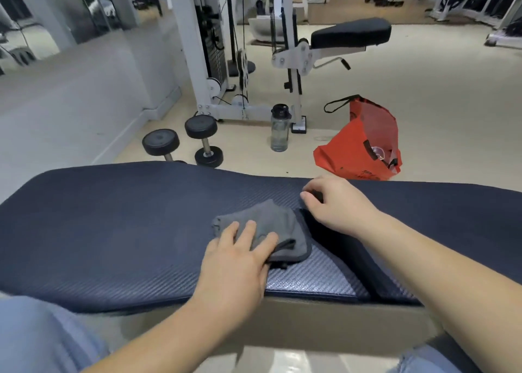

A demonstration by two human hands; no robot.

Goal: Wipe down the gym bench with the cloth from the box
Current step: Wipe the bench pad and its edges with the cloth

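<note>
Bench [113, 231] spans the frame, dark blue pad. Behind its left part, on the floor: two dumbbells [201, 126]. Left hand [237, 259] lies flat on the bench's middle, fingers straight, pressing on the grey cloth [271, 223]. The cloth is crumpled on the pad, just left of the seam between pads. Bottle [279, 128] stands on the floor behind the bench. Right hand [336, 203] rests on the bench beside the cloth, fingers curled; can't tell if it holds anything. Red bag [364, 146] is on the floor behind the bench's right part.

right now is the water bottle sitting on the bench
No, the water bottle stands on the floor beyond the bench, between the dumbbells and the orange bag.
</note>
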